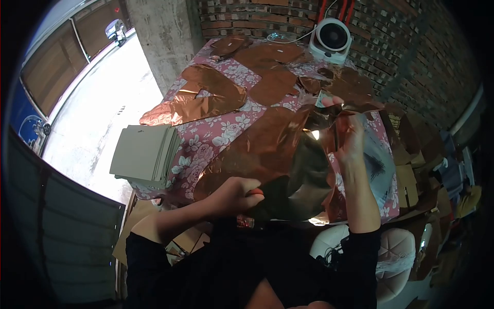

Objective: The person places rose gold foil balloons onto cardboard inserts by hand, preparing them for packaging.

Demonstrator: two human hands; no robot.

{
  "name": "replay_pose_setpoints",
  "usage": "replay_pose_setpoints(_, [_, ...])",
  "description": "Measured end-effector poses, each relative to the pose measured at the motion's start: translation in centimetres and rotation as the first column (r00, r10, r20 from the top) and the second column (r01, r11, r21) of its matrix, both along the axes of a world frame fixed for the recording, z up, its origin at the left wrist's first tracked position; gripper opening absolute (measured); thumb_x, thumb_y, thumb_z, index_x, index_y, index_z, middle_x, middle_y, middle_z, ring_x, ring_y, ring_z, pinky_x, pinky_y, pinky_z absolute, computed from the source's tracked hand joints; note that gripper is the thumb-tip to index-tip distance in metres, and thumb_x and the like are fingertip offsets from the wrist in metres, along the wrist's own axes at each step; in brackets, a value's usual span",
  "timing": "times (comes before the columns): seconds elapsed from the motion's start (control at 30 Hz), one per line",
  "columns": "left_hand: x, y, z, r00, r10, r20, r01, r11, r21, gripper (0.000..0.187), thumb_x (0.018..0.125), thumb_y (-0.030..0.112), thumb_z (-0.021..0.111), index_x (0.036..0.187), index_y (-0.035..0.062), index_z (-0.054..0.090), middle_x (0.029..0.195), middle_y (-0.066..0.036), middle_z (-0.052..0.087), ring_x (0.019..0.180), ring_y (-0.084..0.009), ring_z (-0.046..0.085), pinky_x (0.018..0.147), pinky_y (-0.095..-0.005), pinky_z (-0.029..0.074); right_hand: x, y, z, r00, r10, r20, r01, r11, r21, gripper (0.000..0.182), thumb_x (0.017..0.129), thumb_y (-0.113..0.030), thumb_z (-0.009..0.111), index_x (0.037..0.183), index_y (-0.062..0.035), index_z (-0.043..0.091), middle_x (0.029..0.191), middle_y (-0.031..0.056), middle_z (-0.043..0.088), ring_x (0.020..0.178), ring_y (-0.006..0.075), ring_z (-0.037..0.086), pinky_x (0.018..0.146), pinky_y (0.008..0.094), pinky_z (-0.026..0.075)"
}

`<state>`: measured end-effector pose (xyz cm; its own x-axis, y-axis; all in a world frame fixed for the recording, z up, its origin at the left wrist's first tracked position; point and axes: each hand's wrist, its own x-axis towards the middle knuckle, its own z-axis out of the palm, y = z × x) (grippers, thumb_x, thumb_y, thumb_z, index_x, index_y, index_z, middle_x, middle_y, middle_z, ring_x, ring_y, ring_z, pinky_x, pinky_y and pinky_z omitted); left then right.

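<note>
A large copper-coloured foil piece lies over the near part of the flowered tablecloth, its dark side showing at the lower right. My left hand is closed at the near edge of the foil, with something small and red showing between the fingers; what it is cannot be made out. Farther right, my right hand is closed on the upper right part of the foil, which is lifted and creased there. A small pale label shows beside its fingertips.
Stacked grey-green boards stand at the table's left edge. More copper foil shapes lie across the far half, with a white fan behind them. Clear plastic lies at the right. A pale chair and cardboard boxes stand beyond.
</note>
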<state>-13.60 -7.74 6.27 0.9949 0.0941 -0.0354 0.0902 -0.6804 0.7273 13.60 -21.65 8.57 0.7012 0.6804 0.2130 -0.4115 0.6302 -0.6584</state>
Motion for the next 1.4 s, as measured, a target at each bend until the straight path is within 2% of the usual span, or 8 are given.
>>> replay_pose_setpoints(0.1, [-1.2,1.2,-1.1,0.998,0.036,-0.049,-0.051,0.936,-0.348,0.022,0.089,0.016,0.062,0.085,-0.0051,0.062,0.072,-0.005,0.064,0.065,-0.0066,0.056,0.057,-0.0265,0.044,2.6,1.3,-3.1,0.997,-0.066,0.039,0.073,0.973,-0.217,0.019,0.087,-0.014,0.054,0.101,-0.0044,0.062,0.092,0.0105,0.066,0.084,0.022,0.065,0.078,0.0368,0.054])
replay_pose_setpoints(0.3, [-3.5,2.6,-1.4,0.933,0.109,-0.344,-0.3,0.763,-0.572,0.023,0.092,0.019,0.06,0.086,-0.0027,0.065,0.068,0.001,0.057,0.061,-0.0058,0.051,0.054,-0.0243,0.04,1.8,5.7,-6.8,0.963,-0.19,0.19,0.262,0.812,-0.522,0.016,0.085,-0.012,0.058,0.07,-0.008,0.063,0.063,0.001,0.058,0.055,0.0092,0.054,0.048,0.0257,0.041])
replay_pose_setpoints(0.5, [-3.5,4.9,-2.5,0.912,0.162,-0.378,-0.348,0.792,-0.502,0.028,0.092,0.021,0.062,0.099,-0.005,0.069,0.076,-0.004,0.068,0.066,-0.0086,0.061,0.06,-0.0243,0.05,2.6,6.1,-7.3,0.607,0.21,0.766,0.725,0.247,-0.643,0.038,0.081,-0.031,0.063,0.073,0.0055,0.069,0.063,0.0206,0.065,0.061,0.0287,0.067,0.059,0.0392,0.05])
replay_pose_setpoints(0.6, [-3.4,4.7,-2.1,0.922,0.172,-0.347,-0.364,0.689,-0.627,0.027,0.091,0.02,0.062,0.101,-0.0041,0.069,0.081,-0.006,0.07,0.07,-0.0088,0.062,0.066,-0.0242,0.051,3.9,6.5,-8.6,0.492,0.33,0.806,0.794,0.211,-0.571,0.041,0.08,-0.038,0.063,0.082,0.0025,0.07,0.07,0.0254,0.064,0.07,0.0362,0.068,0.065,0.0436,0.051])
replay_pose_setpoints(0.8, [-3.0,5.2,-1.6,0.958,0.196,-0.207,-0.276,0.82,-0.501,0.023,0.089,0.016,0.065,0.105,0.0001,0.07,0.087,-0.008,0.072,0.078,-0.0094,0.063,0.073,-0.0247,0.051,5.3,6.4,-10.3,0.335,0.366,0.868,0.89,0.179,-0.419,0.048,0.082,-0.044,0.062,0.076,0.0028,0.069,0.069,0.0255,0.064,0.071,0.041,0.066,0.064,0.0462,0.05])
replay_pose_setpoints(1.0, [-2.8,7.6,-3.2,0.924,0.202,-0.324,-0.33,0.849,-0.413,0.027,0.087,0.015,0.067,0.105,-0.0048,0.069,0.082,-0.004,0.069,0.075,-0.0054,0.058,0.068,-0.0243,0.048,4.2,1.6,-8.1,0.512,0.244,0.824,0.749,0.342,-0.567,0.044,0.087,-0.036,0.055,0.072,0.0035,0.066,0.073,0.0242,0.064,0.067,0.0395,0.065,0.062,0.0456,0.049])
replay_pose_setpoints(1.03, [-2.7,7.8,-2.6,0.917,0.212,-0.339,-0.337,0.866,-0.369,0.023,0.085,0.016,0.068,0.099,-0.0017,0.071,0.082,-0.006,0.071,0.075,-0.0082,0.062,0.07,-0.025,0.05,4.6,0.5,-9.5,0.589,0.157,0.793,0.664,0.465,-0.586,0.035,0.092,-0.026,0.055,0.07,-0.0001,0.064,0.053,0.0021,0.055,0.046,0.0084,0.049,0.044,0.0284,0.036])
replay_pose_setpoints(1.4, [-1.4,8.8,-2.0,0.886,0.255,-0.386,-0.343,0.922,-0.179,0.022,0.083,0.015,0.069,0.091,-0.0057,0.07,0.073,-0.005,0.066,0.067,-0.0074,0.056,0.062,-0.026,0.046,-1.5,-10.3,-5.9,0.802,0.002,0.597,0.499,0.546,-0.673,0.026,0.095,-0.021,0.053,0.082,-0.0025,0.066,0.054,-0.003,0.053,0.046,0.0013,0.041,0.042,0.0192,0.027])
